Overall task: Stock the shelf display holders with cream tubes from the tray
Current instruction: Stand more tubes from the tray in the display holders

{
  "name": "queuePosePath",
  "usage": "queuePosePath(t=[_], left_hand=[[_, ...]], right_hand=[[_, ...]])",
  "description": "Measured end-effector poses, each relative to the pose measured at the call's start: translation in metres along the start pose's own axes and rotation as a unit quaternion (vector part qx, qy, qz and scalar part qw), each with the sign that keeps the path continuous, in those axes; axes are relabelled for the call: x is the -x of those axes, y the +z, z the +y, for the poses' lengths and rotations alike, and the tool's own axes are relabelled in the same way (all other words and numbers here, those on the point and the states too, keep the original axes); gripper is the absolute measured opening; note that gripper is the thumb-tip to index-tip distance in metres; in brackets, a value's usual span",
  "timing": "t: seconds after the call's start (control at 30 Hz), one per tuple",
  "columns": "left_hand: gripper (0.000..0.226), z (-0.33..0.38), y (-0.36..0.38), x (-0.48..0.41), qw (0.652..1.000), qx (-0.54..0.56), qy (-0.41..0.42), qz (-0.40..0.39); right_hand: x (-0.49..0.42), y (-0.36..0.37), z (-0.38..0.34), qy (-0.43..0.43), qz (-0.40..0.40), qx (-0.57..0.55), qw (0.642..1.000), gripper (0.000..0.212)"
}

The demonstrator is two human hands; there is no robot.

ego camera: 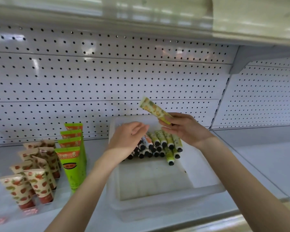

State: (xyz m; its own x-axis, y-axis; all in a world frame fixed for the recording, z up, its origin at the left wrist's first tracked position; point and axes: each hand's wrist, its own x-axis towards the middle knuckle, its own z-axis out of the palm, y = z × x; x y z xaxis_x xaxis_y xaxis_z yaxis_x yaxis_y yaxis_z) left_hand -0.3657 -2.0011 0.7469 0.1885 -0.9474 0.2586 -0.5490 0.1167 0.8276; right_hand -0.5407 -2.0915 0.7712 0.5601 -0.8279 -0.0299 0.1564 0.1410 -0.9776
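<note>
Now, the step: picking up. One tube is already lifted out of the tray and the other hand is going in for more, so I judge this as gathering stock before carrying it to the holders.
Right hand [186, 129]: fingers and thumb are curled round the cap end of a yellow-green tube [153, 109]. It is held above the far side of the tray, with the crimped end tilted up and to the left.
Left hand [127, 139]: it hovers low over the pile with fingers loosely straight and slightly apart, gripping nothing. I cannot tell whether the fingertips touch a tube.
Pile of tubes [159, 144]: black-capped tubes lie stacked at the far end of the white tray [157, 203], caps pointing toward the person. The near half of the tray is bare.
Display holders [32, 209]: these stand on the shelf [266, 161] to the left of the tray. They are clear and hard to make out, and already carry green tubes [72, 158] and patterned beige tubes [38, 174] standing cap down.
Next move: probably pinching another tube off the top of the pile without rolling its neighbours. The handful then goes to a free slot, each tube turned cap down.
Open question: no vacant holder for the yellow-green kind is visible here.
</note>
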Motion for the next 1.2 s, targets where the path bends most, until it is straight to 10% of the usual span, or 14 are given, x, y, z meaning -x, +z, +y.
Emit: queuePosePath(t=[0.57,0.77,1.0,1.2], left_hand=[[0.006,0.003,-0.002,0.014,0.962,0.258,0.047,0.079],[0.005,0.0,-0.007,0.017,0.952,0.291,0.012,0.097],[0.009,-0.007,-0.011,0.019,0.955,0.284,0.002,0.089],[0.009,-0.003,-0.007,0.016,0.951,0.302,0.0,0.074]], right_hand=[[0.028,0.034,0.03,0.001,-0.081,0.189,0.979,0.031],[0.04,0.018,0.035,0.129,-0.142,0.32,0.928,0.038],[0.033,-0.01,0.023,0.092,0.074,0.438,0.891,0.046],[0.015,0.002,0.028,0.123,0.079,0.458,0.877,0.047]])
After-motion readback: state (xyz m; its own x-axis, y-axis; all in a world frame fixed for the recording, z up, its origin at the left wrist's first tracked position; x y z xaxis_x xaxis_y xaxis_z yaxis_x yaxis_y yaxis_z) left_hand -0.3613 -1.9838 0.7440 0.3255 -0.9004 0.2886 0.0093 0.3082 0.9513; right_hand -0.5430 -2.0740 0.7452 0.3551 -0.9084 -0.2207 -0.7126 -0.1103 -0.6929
